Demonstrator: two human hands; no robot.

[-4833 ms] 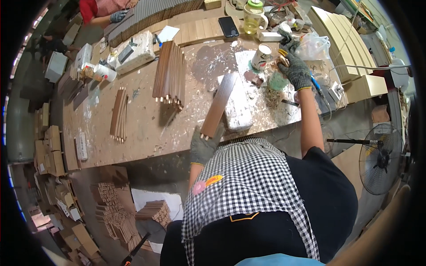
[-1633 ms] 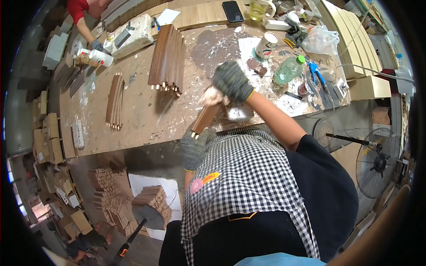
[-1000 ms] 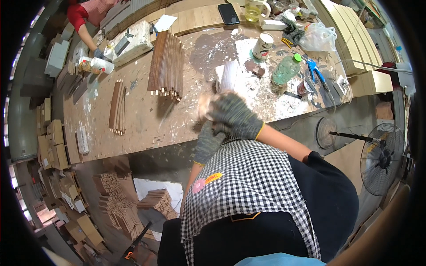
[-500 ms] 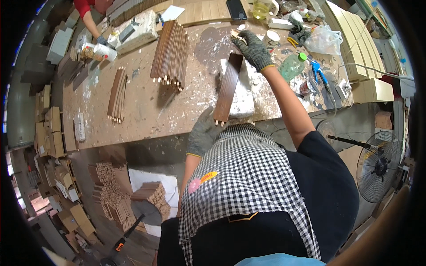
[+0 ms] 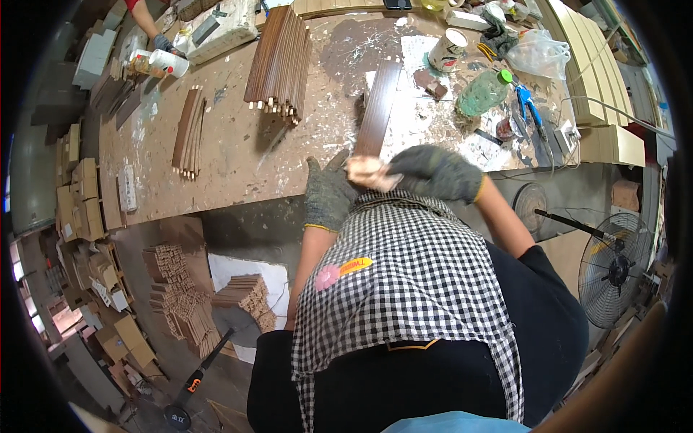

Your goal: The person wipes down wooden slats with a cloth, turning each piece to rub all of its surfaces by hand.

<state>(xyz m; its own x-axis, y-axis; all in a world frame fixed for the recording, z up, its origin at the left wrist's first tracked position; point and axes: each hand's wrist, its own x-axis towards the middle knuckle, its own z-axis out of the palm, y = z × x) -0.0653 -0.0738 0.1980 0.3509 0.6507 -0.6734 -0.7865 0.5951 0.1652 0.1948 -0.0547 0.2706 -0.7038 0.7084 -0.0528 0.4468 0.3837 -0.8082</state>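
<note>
Cluttered workbench (image 5: 216, 166), paint-spattered, runs across the far half of the view, with offcut stacks on the floor to the left and a standing fan (image 5: 613, 270) at the right.

Your left hand (image 5: 328, 193), gloved, lies with fingers spread flat against the near end of the dark wood strip (image 5: 378, 108), at the bench's near edge. Your right hand (image 5: 433, 172), gloved, is curled closed around a pale pad or block (image 5: 367, 172) pressed at that same near end. The strip runs away from you over a white sheet (image 5: 419, 101).

Risks noted:
- The strip's near end sits at the bench edge; with only a flat palm holding it, a hard stroke could skid it sideways or off the edge.
- The green bottle (image 5: 484, 92), cup (image 5: 451, 49) and blue-handled pliers (image 5: 530, 108) stand just right of the strip; a wide swing of your right arm could knock them over.
- The bundle of dark strips (image 5: 278, 61) lies near on the left; a shifted strip could strike it.
</note>
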